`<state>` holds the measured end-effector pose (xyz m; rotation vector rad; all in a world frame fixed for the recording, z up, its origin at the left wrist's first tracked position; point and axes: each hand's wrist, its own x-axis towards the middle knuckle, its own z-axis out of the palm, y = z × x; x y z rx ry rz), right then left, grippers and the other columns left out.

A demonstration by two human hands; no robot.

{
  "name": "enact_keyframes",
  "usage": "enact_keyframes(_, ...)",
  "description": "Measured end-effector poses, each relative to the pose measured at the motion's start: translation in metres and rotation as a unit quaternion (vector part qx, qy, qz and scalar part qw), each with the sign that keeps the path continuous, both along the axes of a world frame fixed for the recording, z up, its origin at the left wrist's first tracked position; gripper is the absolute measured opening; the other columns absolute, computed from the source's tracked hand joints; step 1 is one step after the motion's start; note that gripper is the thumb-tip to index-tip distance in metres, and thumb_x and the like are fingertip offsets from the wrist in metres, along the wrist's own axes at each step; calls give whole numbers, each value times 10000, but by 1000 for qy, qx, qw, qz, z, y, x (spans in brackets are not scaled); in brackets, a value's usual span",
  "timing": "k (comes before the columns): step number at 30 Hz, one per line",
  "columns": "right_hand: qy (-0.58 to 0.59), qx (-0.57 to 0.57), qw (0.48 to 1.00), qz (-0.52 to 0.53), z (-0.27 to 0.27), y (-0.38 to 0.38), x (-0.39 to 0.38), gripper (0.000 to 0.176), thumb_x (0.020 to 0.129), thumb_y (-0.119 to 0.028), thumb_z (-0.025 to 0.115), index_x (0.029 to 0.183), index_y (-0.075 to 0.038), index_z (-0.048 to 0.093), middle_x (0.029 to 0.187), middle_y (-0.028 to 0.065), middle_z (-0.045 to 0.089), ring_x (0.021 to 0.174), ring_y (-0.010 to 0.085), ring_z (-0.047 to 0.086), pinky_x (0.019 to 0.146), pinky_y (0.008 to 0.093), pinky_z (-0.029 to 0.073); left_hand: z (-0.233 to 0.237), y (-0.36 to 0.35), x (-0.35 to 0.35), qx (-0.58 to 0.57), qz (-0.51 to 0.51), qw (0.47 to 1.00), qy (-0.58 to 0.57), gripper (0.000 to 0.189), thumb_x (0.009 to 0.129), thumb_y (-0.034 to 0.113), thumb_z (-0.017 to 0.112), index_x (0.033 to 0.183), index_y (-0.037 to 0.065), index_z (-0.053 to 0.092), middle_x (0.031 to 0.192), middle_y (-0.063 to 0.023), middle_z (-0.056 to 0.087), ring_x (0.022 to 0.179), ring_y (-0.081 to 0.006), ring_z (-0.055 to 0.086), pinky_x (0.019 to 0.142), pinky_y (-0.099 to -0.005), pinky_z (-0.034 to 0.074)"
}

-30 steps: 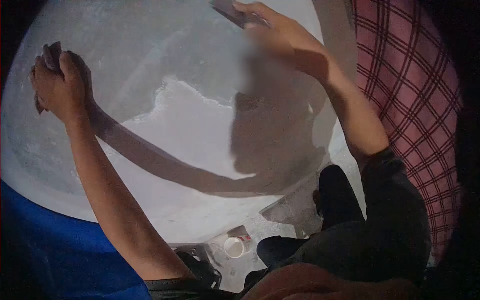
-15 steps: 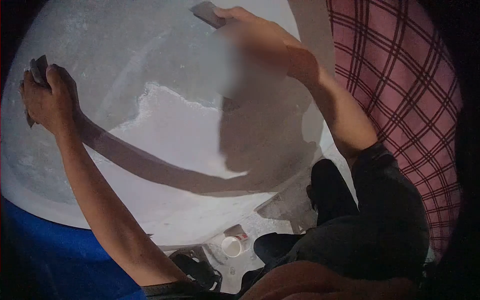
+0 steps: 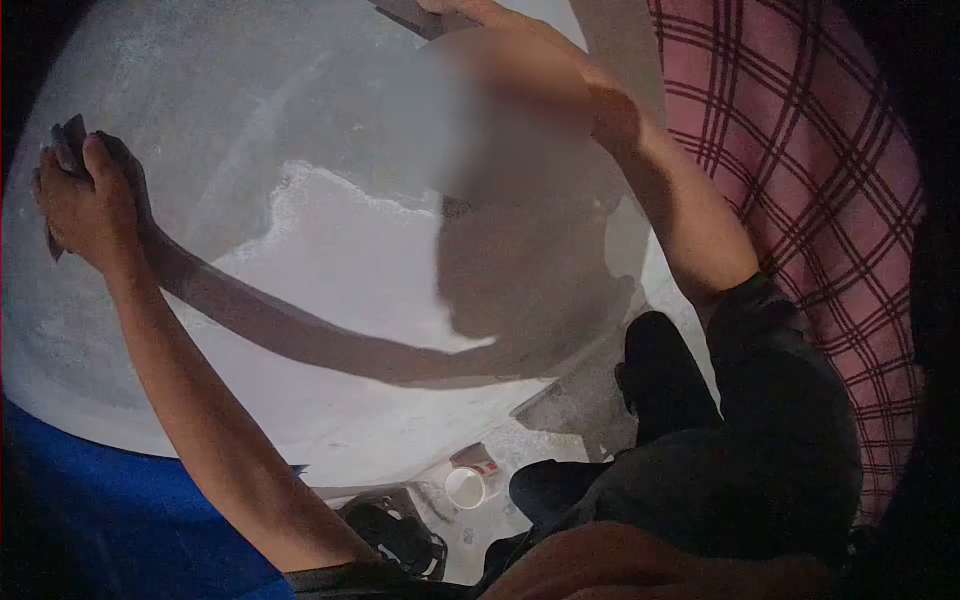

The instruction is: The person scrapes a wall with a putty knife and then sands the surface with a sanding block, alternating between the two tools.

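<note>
In front of me is a wall (image 3: 330, 260) with a grey, damp-looking coat over its upper part and a paler area with a ragged edge below. At the far left, my left hand (image 3: 88, 205) is closed around a putty knife (image 3: 72, 140), with its flat dark blade edge showing above and below the fingers. My right hand (image 3: 500, 22) is near the top edge, partly blurred and cut off. Its fingers grip a flat scraper blade (image 3: 408, 17) against the grey coat. Shadows of both arms fall across the wall.
A pink checked cloth (image 3: 800, 200) hangs at the right. Blue material (image 3: 100, 495) is at the lower left. On the floor by my feet stands a white cup (image 3: 466, 488), close to a black sandal (image 3: 390, 530).
My right hand has slid slightly upward with the scraper blade, now partly out of view. My left hand sits a little further left and barely lower in view, still holding the putty knife.
</note>
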<state>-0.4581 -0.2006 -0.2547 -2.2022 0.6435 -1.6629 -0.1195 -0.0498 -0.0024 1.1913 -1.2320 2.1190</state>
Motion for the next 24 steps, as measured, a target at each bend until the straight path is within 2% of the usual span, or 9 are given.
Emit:
enact_keyframes(1, -39, -72, 995, -49, -3, -1, 7, 494, 1074, -343, 423, 1503, -96, 432, 1262, 220, 655, 1028, 320, 705, 954, 469, 541, -1, 0, 6, 8, 6, 1000, 7, 657, 923, 520, 555, 1329, 6, 608, 1283, -250, 613, 1198, -446, 585, 1011, -547, 435)
enact_keyframes(2, -37, -72, 996, -49, -8, -1, 6, 494, 1074, -343, 423, 1503, -96, 432, 1262, 220, 655, 1028, 320, 705, 954, 469, 541, -3, -1, 11, 8, 6, 1000, 9, 657, 923, 520, 555, 1329, 6, 608, 1283, -250, 613, 1198, -446, 585, 1011, -547, 435)
enact_keyframes(4, 21, 30, 999, 34, -2, 13, -2, 482, 1075, -327, 419, 1497, -94, 439, 1283, 211, 650, 1017, 314, 711, 973, 470, 536, -4, -6, 13, -17, -22, 1000, -11, 669, 924, 543, 549, 1325, 10, 610, 1270, -254, 617, 1199, -451, 583, 1012, -548, 435)
enact_keyframes(8, 7, 26, 1000, -9, 5, 6, 0, 489, 1074, -331, 422, 1499, -89, 436, 1264, 212, 660, 992, 303, 720, 955, 465, 543, -1, -8, 15, 2, -55, 998, -27, 671, 930, 554, 538, 1322, 14, 612, 1279, -254, 616, 1222, -450, 569, 1030, -539, 426)
enact_keyframes(10, 54, 62, 996, 17, 7, 10, -3, 480, 1072, -319, 432, 1498, -99, 441, 1163, 208, 691, 951, 299, 721, 913, 465, 553, -4, -7, 17, 9, 1, 1000, 5, 689, 938, 559, 527, 1349, 10, 594, 1305, -257, 606, 1259, -444, 543, 1063, -528, 407)
enact_keyframes(13, 22, 91, 995, 32, 5, 18, -1, 478, 1070, -318, 434, 1492, -95, 446, 1041, 198, 703, 873, 291, 714, 855, 456, 558, -14, -9, 7, -2, -59, 998, -5, 699, 943, 562, 520, 1350, -2, 590, 1304, -265, 606, 1253, -450, 548, 1057, -528, 412)
enact_keyframes(16, 17, 96, 993, 67, 16, 20, -7, 487, 1063, -321, 447, 1494, -96, 445, 986, 192, 695, 833, 289, 701, 841, 445, 555, -8, -10, 14, -19, -32, 999, -36, 691, 941, 549, 532, 1338, -14, 594, 1297, -267, 609, 1231, -450, 567, 1037, -532, 430)
enact_keyframes(20, 28, 7, 999, 31, 5, 8, -3, 498, 1058, -330, 461, 1498, -96, 442, 985, 188, 699, 835, 281, 702, 825, 437, 549, -5, -8, 20, -13, -2, 1000, -26, 665, 940, 518, 552, 1335, -15, 596, 1293, -259, 614, 1226, -448, 573, 1031, -536, 437)
enact_keyframes(24, 20, 79, 996, 38, 12, 18, -2, 490, 1060, -323, 458, 1495, -98, 445, 986, 198, 697, 839, 279, 703, 813, 444, 545, -11, -7, 10, 1, -32, 999, -4, 634, 937, 482, 571, 1338, -8, 597, 1281, -256, 621, 1222, -445, 576, 1029, -527, 441)
